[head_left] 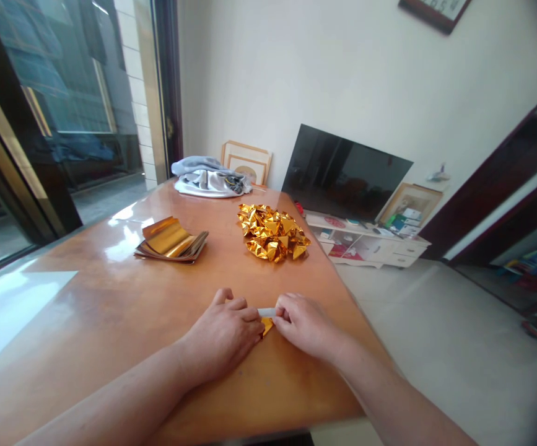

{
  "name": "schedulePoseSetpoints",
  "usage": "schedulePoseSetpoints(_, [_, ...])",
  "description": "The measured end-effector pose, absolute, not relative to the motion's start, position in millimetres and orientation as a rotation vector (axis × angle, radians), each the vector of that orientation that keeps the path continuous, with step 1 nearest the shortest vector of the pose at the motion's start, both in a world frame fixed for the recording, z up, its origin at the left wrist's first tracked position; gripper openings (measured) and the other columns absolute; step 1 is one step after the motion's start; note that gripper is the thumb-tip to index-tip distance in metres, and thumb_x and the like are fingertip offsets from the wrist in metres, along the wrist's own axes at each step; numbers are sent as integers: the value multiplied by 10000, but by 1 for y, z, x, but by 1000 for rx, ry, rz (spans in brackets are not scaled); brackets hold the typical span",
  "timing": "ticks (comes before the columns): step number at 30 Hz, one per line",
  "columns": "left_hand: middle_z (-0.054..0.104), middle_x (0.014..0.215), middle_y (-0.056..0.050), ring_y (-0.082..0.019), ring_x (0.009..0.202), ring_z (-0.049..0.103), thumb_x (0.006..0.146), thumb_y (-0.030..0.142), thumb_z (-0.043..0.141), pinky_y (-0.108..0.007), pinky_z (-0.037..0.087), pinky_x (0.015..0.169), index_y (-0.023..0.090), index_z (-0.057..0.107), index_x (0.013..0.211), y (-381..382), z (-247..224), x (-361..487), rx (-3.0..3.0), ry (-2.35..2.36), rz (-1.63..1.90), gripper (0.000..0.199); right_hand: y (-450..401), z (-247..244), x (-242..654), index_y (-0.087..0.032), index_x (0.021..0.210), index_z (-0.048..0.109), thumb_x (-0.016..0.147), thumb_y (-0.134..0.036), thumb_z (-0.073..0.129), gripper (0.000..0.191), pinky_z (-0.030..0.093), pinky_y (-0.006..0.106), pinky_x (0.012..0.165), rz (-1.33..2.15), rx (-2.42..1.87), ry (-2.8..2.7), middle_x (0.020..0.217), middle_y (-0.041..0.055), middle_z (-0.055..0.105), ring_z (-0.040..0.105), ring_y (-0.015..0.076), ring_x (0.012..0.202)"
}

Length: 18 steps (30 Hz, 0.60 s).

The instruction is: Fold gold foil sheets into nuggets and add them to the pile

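Near the front of the wooden table, a small piece of gold foil paper (267,324) with a pale strip along its top lies between my hands. My left hand (228,329) is curled over its left side, fingers closed on it. The thumb and fingers of my right hand (301,322) pinch its right end. Farther back on the right sits a pile of folded gold foil pieces (272,232). To the left of that pile is a loose stack of gold foil sheets (170,240), its top sheets curled.
The glossy wooden table (105,316) has its right edge beside my right forearm. Folded clothes (210,178) lie at its far end, near picture frames (248,162). Beyond stand a television (345,173) and a white cabinet (375,248).
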State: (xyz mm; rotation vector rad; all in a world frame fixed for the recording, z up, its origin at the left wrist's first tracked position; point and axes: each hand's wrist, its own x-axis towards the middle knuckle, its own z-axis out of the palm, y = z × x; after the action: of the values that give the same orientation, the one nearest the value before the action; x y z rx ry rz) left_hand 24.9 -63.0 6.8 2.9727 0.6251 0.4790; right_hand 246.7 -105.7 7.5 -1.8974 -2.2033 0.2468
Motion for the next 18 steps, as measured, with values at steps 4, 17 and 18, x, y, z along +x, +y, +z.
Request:
schedulePoseSetpoints(4, [705, 883, -25, -201, 855, 583, 1012, 268, 473, -438, 305, 844, 230, 675, 905, -62, 4, 25, 2972, 618, 504, 232, -109, 6, 244, -213, 768, 547, 880, -210, 598, 124, 262, 255, 622, 231, -1890, -2201, 784, -17, 631, 535, 124, 712])
schedulePoseSetpoints(17, [689, 908, -30, -217, 890, 564, 997, 268, 489, -448, 304, 860, 242, 676, 908, -60, -2, 25, 3003, 617, 490, 208, -122, 6, 228, -215, 771, 546, 851, -164, 589, 105, 277, 260, 638, 239, -1827, -2210, 793, -19, 640, 539, 132, 730])
schedulePoseSetpoints(18, [688, 910, -28, -218, 895, 564, 997, 268, 487, -448, 305, 861, 243, 674, 911, -60, -2, 25, 3004, 616, 486, 207, -123, 6, 227, -215, 771, 545, 860, -168, 583, 107, 280, 261, 642, 238, -1824, -2213, 794, -18, 639, 541, 133, 734])
